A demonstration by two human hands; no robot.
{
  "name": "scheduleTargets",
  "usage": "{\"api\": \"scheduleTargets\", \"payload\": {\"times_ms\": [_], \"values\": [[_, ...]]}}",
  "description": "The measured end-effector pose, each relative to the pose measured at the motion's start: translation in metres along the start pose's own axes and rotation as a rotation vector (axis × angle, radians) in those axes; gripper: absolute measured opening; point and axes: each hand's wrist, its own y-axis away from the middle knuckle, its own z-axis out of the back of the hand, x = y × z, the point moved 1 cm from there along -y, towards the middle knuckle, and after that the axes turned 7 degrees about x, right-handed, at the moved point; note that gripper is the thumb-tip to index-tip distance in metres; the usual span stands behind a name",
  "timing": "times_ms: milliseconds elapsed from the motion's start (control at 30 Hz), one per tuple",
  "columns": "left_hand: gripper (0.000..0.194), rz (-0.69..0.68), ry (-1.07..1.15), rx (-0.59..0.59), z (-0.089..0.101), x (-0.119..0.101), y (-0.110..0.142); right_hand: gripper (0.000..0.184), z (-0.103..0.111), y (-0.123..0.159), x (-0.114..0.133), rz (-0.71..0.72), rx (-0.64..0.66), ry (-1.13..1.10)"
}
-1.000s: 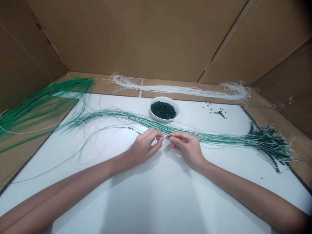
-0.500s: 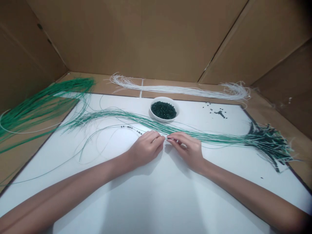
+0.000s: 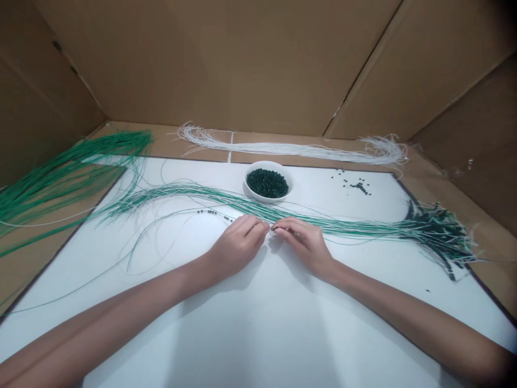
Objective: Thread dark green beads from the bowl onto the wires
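Observation:
My left hand (image 3: 238,245) is closed in a pinch on a thin green string. Several dark beads (image 3: 210,212) are threaded on that string and trail out to the left of the hand. Fingertip to fingertip with it, my right hand (image 3: 302,245) pinches a small dark bead at the string's end; the fingers partly hide the bead, so I cannot tell whether the string passes through it. Just beyond the hands stands a white bowl (image 3: 267,200) of dark green beads (image 3: 266,183).
A bundle of green and white strings (image 3: 347,226) crosses the white board (image 3: 250,328) behind my hands, its beaded ends (image 3: 438,234) at the right. Loose beads (image 3: 359,186) lie at the back right. White strings (image 3: 291,148) and green strings (image 3: 76,167) rest by the cardboard walls (image 3: 226,64).
My right fingertips have come closer to the left ones, and the dark bead is now more covered. The whole view has shifted slightly.

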Motion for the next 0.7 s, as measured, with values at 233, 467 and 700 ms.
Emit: {"api": "scheduleTargets", "payload": {"times_ms": [233, 467, 700], "values": [[0.012, 0.007, 0.050, -0.029, 0.0014, -0.0011, -0.0004, 0.020, 0.0019, -0.0023, -0.0009, -0.182, 0.052, -0.265], [0.013, 0.030, 0.098, -0.045, 0.0024, -0.0007, -0.0013, 0.019, 0.0011, -0.0030, -0.0033, -0.226, 0.065, -0.405], [0.012, 0.018, 0.097, -0.047, 0.0025, -0.0009, -0.0012, 0.016, 0.0013, -0.0034, -0.0017, -0.228, 0.060, -0.435]]}}
